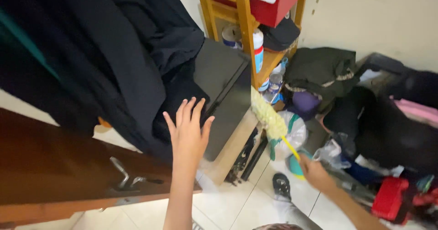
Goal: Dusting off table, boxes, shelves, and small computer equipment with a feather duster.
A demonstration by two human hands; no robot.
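Left hand (189, 132): palm hidden, back faces camera; contact with the black cabinet (223, 82) ahead of it cannot be told. Right hand (315, 173): blurred, fingers not resolved on duster handle (289, 147). Both forearms cut by bottom edge. Dark clothing (91, 52) left of left hand cut by top edge.

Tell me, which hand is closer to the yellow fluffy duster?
The right hand: it grips the thin yellow handle of the duster. The left hand is open, fingers spread against the black clothes hanging on the wooden door, off to the duster's left.
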